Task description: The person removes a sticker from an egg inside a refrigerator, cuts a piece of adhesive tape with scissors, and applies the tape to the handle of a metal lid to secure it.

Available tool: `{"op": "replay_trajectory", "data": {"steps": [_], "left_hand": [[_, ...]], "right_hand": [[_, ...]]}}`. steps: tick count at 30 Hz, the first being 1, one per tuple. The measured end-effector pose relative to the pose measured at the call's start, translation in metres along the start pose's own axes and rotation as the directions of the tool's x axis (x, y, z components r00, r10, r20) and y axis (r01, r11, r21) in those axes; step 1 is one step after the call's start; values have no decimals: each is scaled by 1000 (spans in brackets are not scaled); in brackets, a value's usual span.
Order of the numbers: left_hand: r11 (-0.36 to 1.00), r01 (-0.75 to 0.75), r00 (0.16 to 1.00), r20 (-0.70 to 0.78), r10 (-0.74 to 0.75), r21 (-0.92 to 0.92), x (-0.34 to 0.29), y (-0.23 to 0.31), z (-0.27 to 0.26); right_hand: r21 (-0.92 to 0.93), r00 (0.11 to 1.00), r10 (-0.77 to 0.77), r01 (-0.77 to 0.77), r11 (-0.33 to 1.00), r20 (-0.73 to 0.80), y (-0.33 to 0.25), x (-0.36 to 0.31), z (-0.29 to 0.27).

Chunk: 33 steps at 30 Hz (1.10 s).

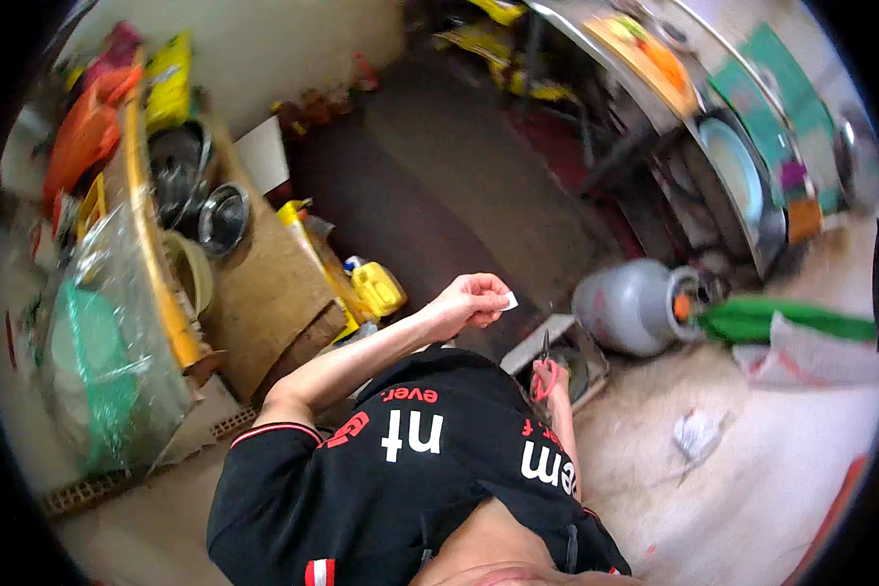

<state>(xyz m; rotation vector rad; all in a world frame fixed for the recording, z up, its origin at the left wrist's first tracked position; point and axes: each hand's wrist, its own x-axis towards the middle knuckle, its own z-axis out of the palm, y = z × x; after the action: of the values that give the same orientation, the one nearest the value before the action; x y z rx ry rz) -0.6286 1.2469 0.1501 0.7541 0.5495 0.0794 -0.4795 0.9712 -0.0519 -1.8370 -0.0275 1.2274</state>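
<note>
My left hand [471,299] is raised in front of my chest, its fingers pinched on a small white piece [509,301] whose kind I cannot make out. To the right and lower, my right hand [555,381] is closed around the pink-red handles of a pair of scissors [545,366]. The dark blades point away from me and stand apart from the white piece. Part of my right forearm is hidden by my black shirt.
A grey gas cylinder [625,306] lies or stands right of my hands, beside a green cloth [786,319]. At left, a wooden shelf [273,303] holds metal bowls [224,219]. A yellow jug [377,289] is near my left forearm. A counter with a light-blue basin [734,166] stands far right.
</note>
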Motion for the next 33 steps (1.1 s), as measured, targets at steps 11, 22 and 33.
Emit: {"op": "replay_trajectory", "data": {"steps": [11, 22, 33], "left_hand": [[855, -510, 685, -645, 340, -91, -107, 54, -143], [401, -916, 113, -975, 191, -28, -82, 43, -167], [207, -945, -239, -966, 99, 255, -36, 89, -127]], "right_hand": [[-740, 833, -405, 534, 409, 377, -273, 124, 238], [-325, 377, -193, 911, 252, 906, -494, 134, 512], [521, -679, -362, 728, -446, 639, -655, -7, 718]]}}
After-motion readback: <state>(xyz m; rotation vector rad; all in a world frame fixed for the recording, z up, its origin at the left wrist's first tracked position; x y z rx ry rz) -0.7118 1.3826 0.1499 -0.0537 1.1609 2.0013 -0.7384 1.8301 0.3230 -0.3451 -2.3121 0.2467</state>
